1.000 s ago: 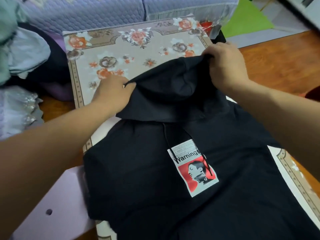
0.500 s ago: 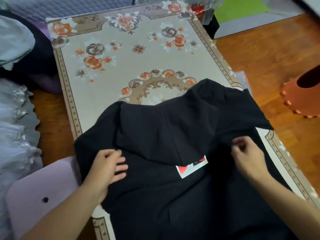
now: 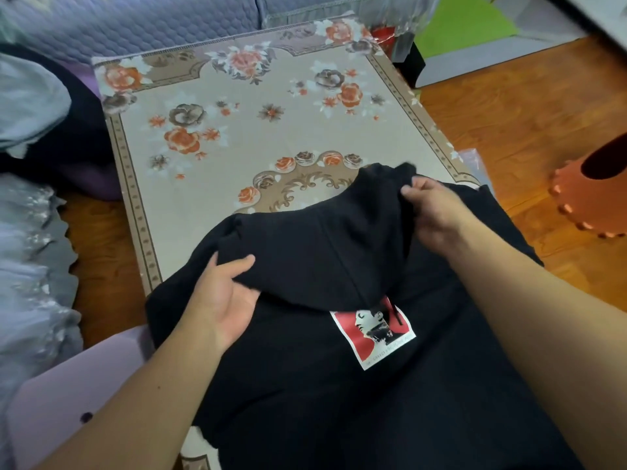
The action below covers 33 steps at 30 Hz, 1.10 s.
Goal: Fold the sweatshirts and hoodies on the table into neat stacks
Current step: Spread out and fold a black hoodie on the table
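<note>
Two bare hands work on a black hoodie (image 3: 305, 385) spread over the near part of a table covered with a floral tablecloth (image 3: 237, 130). Its hood (image 3: 322, 252) is folded down over the chest, partly covering a red and white printed patch (image 3: 376, 334). The left hand (image 3: 224, 300), palm up, has its fingers tucked under the hood's left edge, thumb on top, pinching the fabric. The right hand (image 3: 431, 208) grips the bunched hood cloth at the far right.
</note>
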Each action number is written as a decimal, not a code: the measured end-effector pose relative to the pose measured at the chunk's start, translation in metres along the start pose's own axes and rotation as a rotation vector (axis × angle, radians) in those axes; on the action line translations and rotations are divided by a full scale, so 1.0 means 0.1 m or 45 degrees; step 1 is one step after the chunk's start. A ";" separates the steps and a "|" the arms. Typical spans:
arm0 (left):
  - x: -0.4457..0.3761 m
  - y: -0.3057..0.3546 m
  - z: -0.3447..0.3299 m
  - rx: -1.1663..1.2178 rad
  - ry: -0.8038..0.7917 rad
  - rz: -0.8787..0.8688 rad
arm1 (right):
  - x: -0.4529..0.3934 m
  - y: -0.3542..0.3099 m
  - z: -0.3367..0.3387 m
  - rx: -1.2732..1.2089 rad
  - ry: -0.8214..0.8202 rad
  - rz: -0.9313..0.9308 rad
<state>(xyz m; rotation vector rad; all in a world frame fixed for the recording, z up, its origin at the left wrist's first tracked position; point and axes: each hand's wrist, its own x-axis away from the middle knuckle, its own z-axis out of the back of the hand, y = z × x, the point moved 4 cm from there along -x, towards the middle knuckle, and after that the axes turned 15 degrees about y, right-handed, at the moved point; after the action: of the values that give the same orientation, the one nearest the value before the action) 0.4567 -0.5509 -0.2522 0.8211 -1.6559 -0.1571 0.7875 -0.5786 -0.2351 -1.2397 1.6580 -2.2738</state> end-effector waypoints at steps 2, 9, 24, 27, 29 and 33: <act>-0.07 0.04 -0.03 0.059 -0.027 -0.026 | -0.15 -0.08 0.01 -0.093 0.027 0.032; -0.24 0.01 0.02 -0.266 0.300 0.018 | -0.30 0.19 0.12 0.596 0.606 -0.060; -0.21 -0.02 0.16 -0.437 0.356 -0.100 | -0.02 0.33 0.00 0.966 0.425 0.444; -0.11 -0.09 0.17 -0.221 0.244 0.131 | 0.02 0.38 0.01 0.603 0.486 0.121; -0.06 -0.16 0.21 -0.207 0.197 0.178 | 0.09 0.51 0.05 0.493 0.440 -0.175; -0.08 -0.16 0.25 -0.198 0.290 0.114 | 0.19 0.79 0.13 0.555 0.258 -0.216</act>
<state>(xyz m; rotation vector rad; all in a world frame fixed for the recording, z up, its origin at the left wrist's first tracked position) 0.4413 -0.5659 -0.2741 0.6223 -1.4434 -0.1232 0.7527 -0.6311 -0.2882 -1.1094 1.0400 -2.7418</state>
